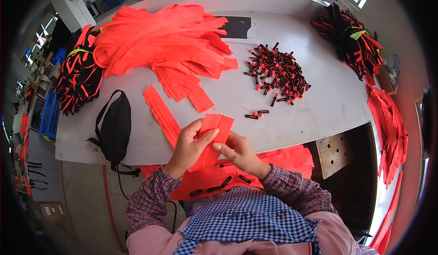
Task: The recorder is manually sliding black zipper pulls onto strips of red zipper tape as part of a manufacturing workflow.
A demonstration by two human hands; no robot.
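Observation:
Both my hands grip the end of a bright red zipper strip (pixel 221 121) above the table's near edge. The thumb of my left hand (pixel 190 143) presses on the strip's face. My right hand (pixel 241 154) pinches its right edge, thumb in front and fingers behind. More red strips (pixel 273 160) lie across my lap below, several with small black pulls (pixel 226 181). Left of my hands another red strip (pixel 159 111) runs over the tabletop. Beyond them, a heap of small black-and-red zipper pulls (pixel 280 75) is spread out, with a few loose pulls (pixel 252 116) nearer me.
A big pile of red strips (pixel 159 41) covers the back left of the white table (pixel 328 104). Tied black-and-red bundles (pixel 80 72) stand at both sides. A black pouch (pixel 115 127) lies at the left edge. Red strips (pixel 388 127) hang at the right.

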